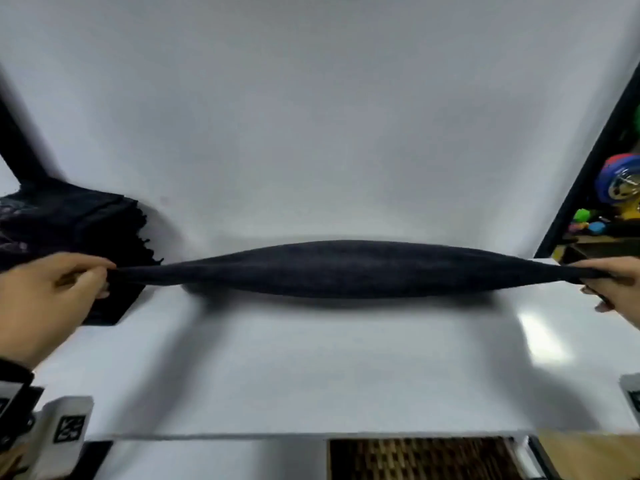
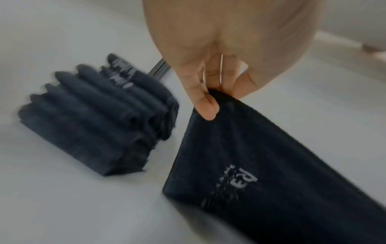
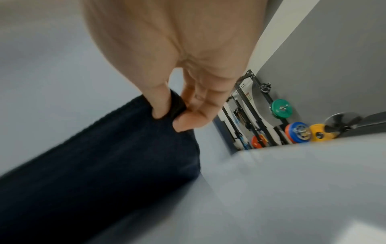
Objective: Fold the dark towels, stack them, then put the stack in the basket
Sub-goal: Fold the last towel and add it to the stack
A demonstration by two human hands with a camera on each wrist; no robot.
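A dark towel [image 1: 349,268] hangs stretched out long between my two hands above the white table [image 1: 311,133]. My left hand [image 1: 104,275] pinches its left end [image 2: 217,97], where pale lettering shows on the cloth [image 2: 244,180]. My right hand [image 1: 588,275] pinches the right end [image 3: 167,113] between thumb and fingers. A stack of folded dark towels [image 1: 69,233] sits on the table at the left, just behind my left hand; in the left wrist view the stack [image 2: 94,115] shows several layers.
A woven basket [image 1: 422,459] sits below the table's front edge, right of centre. Colourful weight plates [image 1: 620,185] and a rack [image 3: 250,115] stand beyond the table's right edge. Bare white table stretches behind the towel.
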